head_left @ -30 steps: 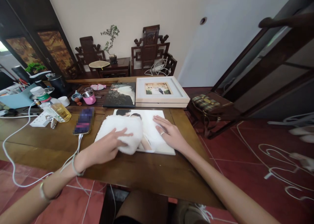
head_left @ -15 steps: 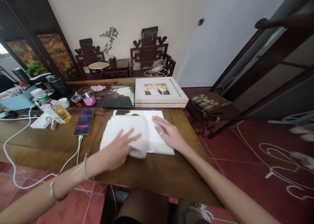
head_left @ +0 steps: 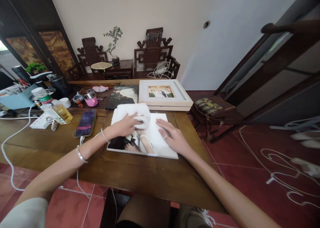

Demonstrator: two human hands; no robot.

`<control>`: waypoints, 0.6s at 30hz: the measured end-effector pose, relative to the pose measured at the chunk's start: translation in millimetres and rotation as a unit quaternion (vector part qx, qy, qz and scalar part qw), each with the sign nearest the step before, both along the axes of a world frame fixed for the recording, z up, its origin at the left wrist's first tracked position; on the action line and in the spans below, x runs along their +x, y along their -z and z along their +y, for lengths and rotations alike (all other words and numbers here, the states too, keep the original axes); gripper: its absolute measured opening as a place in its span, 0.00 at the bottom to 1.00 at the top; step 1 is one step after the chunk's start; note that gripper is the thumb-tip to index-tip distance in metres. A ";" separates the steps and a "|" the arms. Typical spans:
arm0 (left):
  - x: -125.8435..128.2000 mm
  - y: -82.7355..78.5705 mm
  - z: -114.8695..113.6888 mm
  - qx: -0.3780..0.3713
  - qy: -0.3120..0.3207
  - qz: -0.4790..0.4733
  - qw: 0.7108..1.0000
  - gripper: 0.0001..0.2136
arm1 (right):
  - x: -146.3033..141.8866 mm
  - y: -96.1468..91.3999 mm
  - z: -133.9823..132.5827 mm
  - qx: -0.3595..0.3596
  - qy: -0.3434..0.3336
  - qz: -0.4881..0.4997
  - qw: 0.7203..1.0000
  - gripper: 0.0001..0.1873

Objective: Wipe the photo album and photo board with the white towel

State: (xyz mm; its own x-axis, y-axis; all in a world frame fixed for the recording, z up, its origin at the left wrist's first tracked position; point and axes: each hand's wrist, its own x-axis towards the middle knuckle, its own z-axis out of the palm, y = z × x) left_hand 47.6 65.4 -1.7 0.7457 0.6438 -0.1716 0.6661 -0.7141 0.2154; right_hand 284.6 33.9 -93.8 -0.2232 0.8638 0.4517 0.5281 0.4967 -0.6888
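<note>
A flat photo panel (head_left: 163, 148) with a white right side and a picture of dark and light clothed figures lies on the wooden table in front of me. My left hand (head_left: 126, 124) grips a white cloth (head_left: 128, 111), bunched at its fingertips, over the upper left part of the panel. The cloth hides that part of the picture. On the panel's right side, my right hand (head_left: 171, 134) rests flat, fingers stretched out, a ring on one finger.
Behind the panel lie a white picture frame (head_left: 183, 96) and a dark photo board (head_left: 112, 100). To the left are a phone (head_left: 86, 121) with a cable, a bottle (head_left: 62, 113), a power strip (head_left: 40, 120) and a pink cup (head_left: 91, 101). A plaid bag (head_left: 208, 105) sits on the chair at right.
My left hand has moved the cloth away from me, up the panel, uncovering the lower picture. My right hand has stayed in place on the panel.
</note>
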 end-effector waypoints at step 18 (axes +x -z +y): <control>6.2 -17.4 -104.0 -0.040 0.119 -0.011 0.992 0.26 | 1.8 -1.8 -0.1 -0.003 -0.014 -0.004 1.000 0.21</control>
